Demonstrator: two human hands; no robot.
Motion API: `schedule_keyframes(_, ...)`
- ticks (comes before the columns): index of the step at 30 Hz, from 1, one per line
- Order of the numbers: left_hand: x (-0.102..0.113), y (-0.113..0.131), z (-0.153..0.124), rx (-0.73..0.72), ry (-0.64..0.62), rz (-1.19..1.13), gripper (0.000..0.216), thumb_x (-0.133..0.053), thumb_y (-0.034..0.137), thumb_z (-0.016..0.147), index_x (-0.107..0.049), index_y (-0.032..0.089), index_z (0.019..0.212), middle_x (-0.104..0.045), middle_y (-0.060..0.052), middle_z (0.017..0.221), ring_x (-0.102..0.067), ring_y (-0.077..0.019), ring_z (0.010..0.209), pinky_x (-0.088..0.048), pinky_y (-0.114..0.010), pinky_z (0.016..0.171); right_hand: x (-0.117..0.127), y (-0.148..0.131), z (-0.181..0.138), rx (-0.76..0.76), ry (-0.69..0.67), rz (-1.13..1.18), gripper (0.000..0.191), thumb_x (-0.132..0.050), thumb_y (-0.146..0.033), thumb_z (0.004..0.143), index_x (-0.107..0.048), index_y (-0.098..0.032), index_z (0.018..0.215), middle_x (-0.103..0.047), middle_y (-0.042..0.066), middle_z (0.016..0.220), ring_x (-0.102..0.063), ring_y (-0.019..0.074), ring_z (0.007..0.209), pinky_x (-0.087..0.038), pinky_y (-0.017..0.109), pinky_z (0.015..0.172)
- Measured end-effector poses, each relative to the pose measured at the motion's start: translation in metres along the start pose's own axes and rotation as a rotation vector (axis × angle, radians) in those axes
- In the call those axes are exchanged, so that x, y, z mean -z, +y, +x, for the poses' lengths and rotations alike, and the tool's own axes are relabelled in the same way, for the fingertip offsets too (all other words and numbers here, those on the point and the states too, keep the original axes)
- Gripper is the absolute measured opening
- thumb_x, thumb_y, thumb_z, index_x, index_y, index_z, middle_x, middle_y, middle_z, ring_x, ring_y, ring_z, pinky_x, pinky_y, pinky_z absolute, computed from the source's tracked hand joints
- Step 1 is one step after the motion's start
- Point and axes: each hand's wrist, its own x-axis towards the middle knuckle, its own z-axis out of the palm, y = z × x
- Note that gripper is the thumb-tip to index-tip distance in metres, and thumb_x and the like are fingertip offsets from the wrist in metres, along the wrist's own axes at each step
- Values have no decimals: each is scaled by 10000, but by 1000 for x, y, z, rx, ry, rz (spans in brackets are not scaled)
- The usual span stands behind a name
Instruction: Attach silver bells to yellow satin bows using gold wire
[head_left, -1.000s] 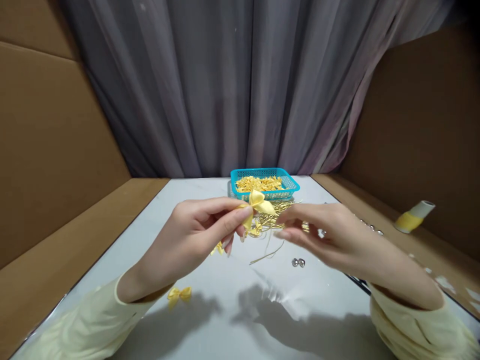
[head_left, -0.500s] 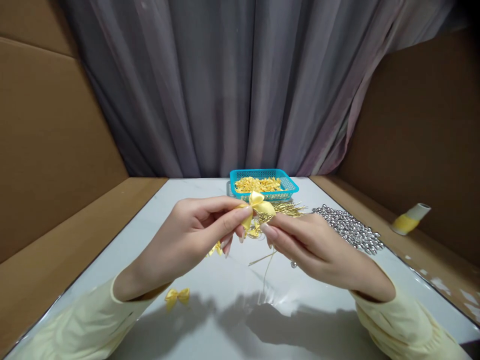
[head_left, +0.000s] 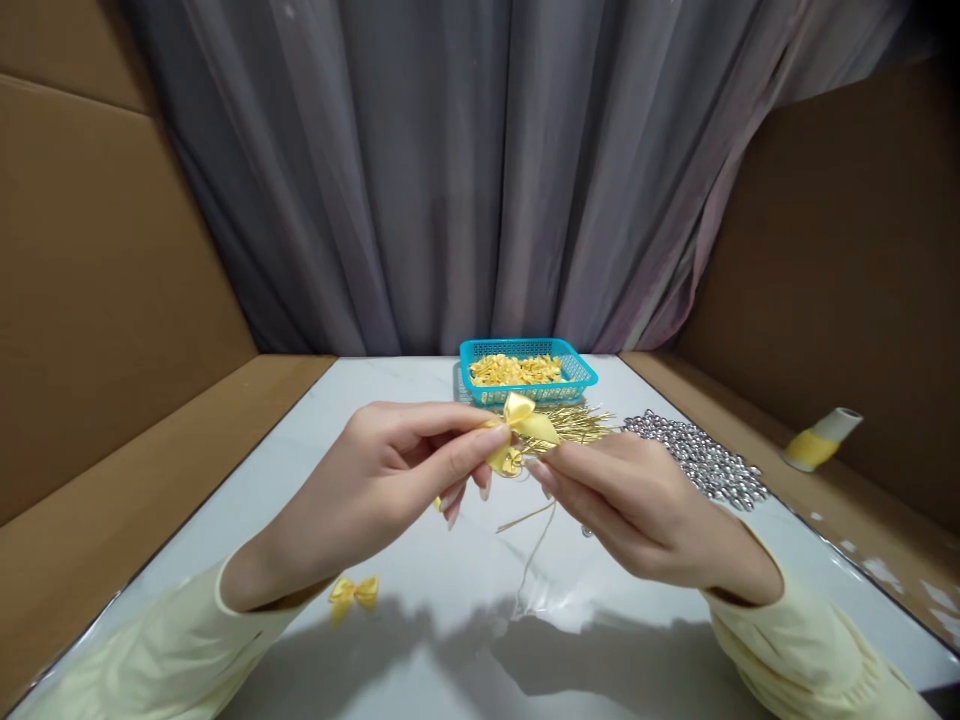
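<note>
Yellow bow [head_left: 519,412] is sitting at centre, the left hand [head_left: 390,480] pinching it between thumb and fingers. At four o'clock, the right hand [head_left: 641,495] is pressing thumb and forefinger together by the loop's tip, its grip hiding whatever is between. A loose bow [head_left: 355,594] is lying at eight o'clock. Farther off, silver beads [head_left: 709,462] are spreading at three, gold strands [head_left: 579,422] at two; a blue basket [head_left: 589,379] is holding yellow pieces [head_left: 517,369] at twelve.

Right hand [head_left: 637,505] — now at bow [head_left: 519,418], beads [head_left: 701,458] uncovered
</note>
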Motion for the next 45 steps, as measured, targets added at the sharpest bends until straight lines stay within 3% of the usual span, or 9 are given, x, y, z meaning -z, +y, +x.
schedule_keyframes(9,-2,2,-1,-66,7,17,194,-619,163,886,-745,230,755,-599,64,571,-510,-62,484,-437,-110,439,0,0,1,12,18,-7,288,-397,-118,974,-354,-233,713,-323,-66,562,-289,98,476,-268,248,467)
schedule_keyframes(15,-4,2,-3,-167,-28,112,194,-594,138,904,-712,203,765,-632,57,620,-531,-59,481,-462,-122,457,-1,-1,1,78,57,-17,193,-352,-135,1000,-534,-165,944,-468,-39,597,-395,108,496,-337,233,479)
schedule_keyframes(20,-6,-3,-6,-336,48,302,163,-590,119,895,-695,208,807,-668,37,658,-554,-91,509,-473,-188,510,-6,0,2,51,80,55,180,-365,-133,1014,-540,-174,1016,-512,-43,620,-427,94,488,-354,212,481)
schedule_keyframes(23,-7,-5,-7,-400,81,431,135,-586,118,899,-681,194,840,-687,19,689,-560,-106,546,-449,-213,521,2,5,4,3,-18,140,186,-395,-144,1019,-565,-185,955,-558,-44,641,-473,74,501,-374,186,499)
schedule_keyframes(26,-5,-7,-6,-387,-2,473,171,-548,128,932,-658,177,812,-658,25,674,-540,-96,554,-426,-211,534,19,13,3,-129,-156,93,195,-545,-306,976,-607,-183,838,-570,-44,602,-501,83,510,-381,190,490)
schedule_keyframes(29,-2,-12,-1,-336,-162,480,266,-492,155,968,-602,169,725,-594,38,634,-522,-87,553,-419,-210,575,33,16,2,-311,14,11,202,-586,-370,948,-626,-180,893,-662,7,749,-577,110,610,-425,206,536)
schedule_keyframes(33,-1,-18,3,-258,-307,501,274,-427,184,990,-565,174,753,-573,32,682,-532,-98,609,-401,-220,601,24,10,2,-201,54,26,167,-478,-319,1009,-567,-178,990,-670,58,949,-614,141,817,-462,236,699)
schedule_keyframes(38,1,-20,4,-133,-379,480,317,-422,319,1007,-585,178,774,-548,34,680,-505,-106,613,-380,-231,588,-1,7,1,-244,-170,-43,238,-436,-369,1020,-503,-189,880,-597,24,801,-531,145,687,-380,252,594)
schedule_keyframes(45,7,-16,7,31,-452,297,245,-499,282,957,-653,163,809,-560,37,658,-503,-84,575,-384,-185,514,-4,19,8,-118,-275,218,312,-422,-282,1033,-412,-195,734,-429,-43,668,-421,91,595,-327,225,576)
